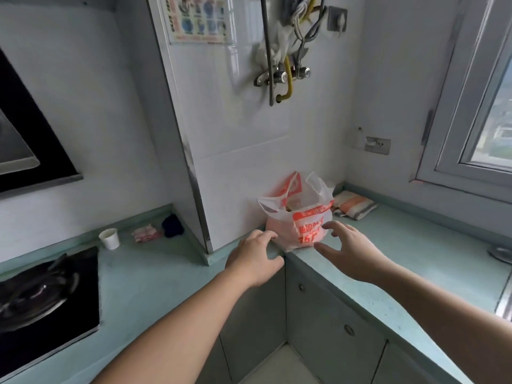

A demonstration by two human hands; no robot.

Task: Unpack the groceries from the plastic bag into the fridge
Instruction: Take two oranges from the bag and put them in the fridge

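Head view, step: reaching for the plastic bag [300, 217]; nothing unpacked yet, by the look of it.
Bag: upright in the table [401, 245] corner against the wall, handles up.
Left hand [256, 259]: fingers loosely spread, holding nothing, just beside the bag's left base.
Right hand [350, 250]: fingers spread, empty, fingertips at the bag's right front.
Next: probably grip the handles or spread the mouth; no fridge in view.

Both hands, left hand [255, 257] and right hand [350, 249], flank the plastic bag [300, 217] on the counter [415, 245].
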